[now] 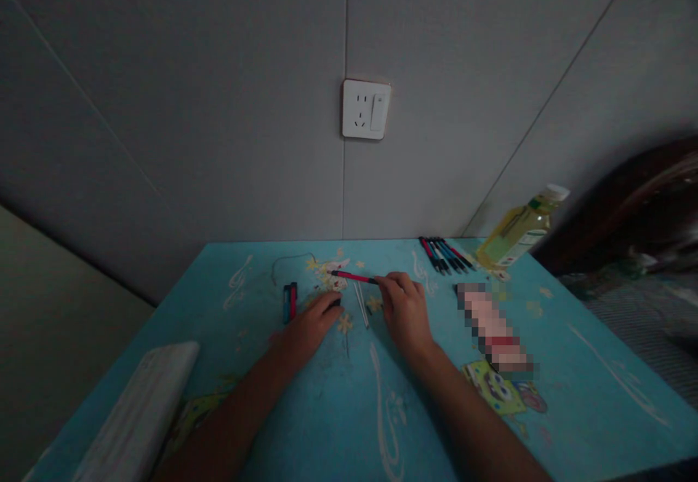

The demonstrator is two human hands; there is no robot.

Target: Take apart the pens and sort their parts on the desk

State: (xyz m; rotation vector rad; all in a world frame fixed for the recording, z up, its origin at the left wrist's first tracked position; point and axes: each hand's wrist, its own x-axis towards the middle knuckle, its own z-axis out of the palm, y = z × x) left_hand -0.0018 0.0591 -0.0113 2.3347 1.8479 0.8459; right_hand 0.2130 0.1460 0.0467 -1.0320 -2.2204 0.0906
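Observation:
My right hand (402, 309) pinches a red pen (357, 277) with dark ends by its right end, above the blue table cover. The pen lies almost level and its tip points left. My left hand (315, 320) is closed by its fingertips on a small dark piece (335, 302), perhaps a pen cap. Between the two hands lie thin white pen refills (361, 306). Left of my left hand, red and blue pen parts (291, 302) with dark ends sit side by side.
A row of several pens (444, 255) lies at the back right, beside a tilted-looking bottle of yellow liquid (515, 233). A blurred-out pinkish item (491, 326) rests at right. A long white object (142, 402) occupies the front left. Behind the table (310, 424) rises a wall with a socket (366, 110).

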